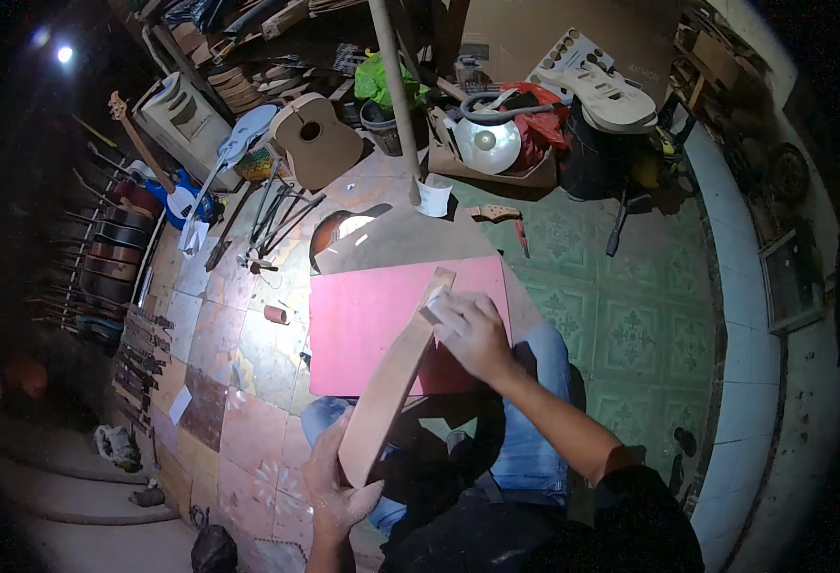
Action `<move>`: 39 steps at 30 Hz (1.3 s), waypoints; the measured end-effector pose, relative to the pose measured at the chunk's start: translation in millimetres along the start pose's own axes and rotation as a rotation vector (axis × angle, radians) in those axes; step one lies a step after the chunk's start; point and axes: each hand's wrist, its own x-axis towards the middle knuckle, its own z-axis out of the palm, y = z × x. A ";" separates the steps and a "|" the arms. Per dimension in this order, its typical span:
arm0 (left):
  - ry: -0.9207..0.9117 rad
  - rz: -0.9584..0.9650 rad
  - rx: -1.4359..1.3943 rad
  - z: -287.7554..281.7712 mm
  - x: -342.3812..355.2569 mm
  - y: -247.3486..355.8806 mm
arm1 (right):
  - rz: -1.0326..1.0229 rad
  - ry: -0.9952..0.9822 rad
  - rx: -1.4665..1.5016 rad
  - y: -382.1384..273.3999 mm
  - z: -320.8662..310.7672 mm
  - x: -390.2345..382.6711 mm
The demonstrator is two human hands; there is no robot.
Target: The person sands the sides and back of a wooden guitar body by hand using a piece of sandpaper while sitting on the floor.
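A pale wooden guitar neck [382,401] slants over a pink board [363,320] in front of me, its wide end near my body. My left hand [334,482] is closed around that wide end from the left and below. Near the narrow far end, my right hand [477,339] is bent over the wood with its fingers pressed together. Between those fingers and the neck shows a small whitish piece [430,310], perhaps folded sandpaper; its kind is hard to make out. The fingertips of the right hand are partly hidden.
A post [399,95] rises just beyond the pink board. On the floor behind are an acoustic guitar body [317,143], an open box [449,162] and a loose headstock-shaped piece [493,213]. Several guitar bodies [115,253] stand racked at left. A brown cylinder [275,314] lies left of the board.
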 end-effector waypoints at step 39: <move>-0.104 0.069 -0.020 13.0 9.6 13.9 | 0.076 -0.212 0.291 -121.8 -91.6 6.0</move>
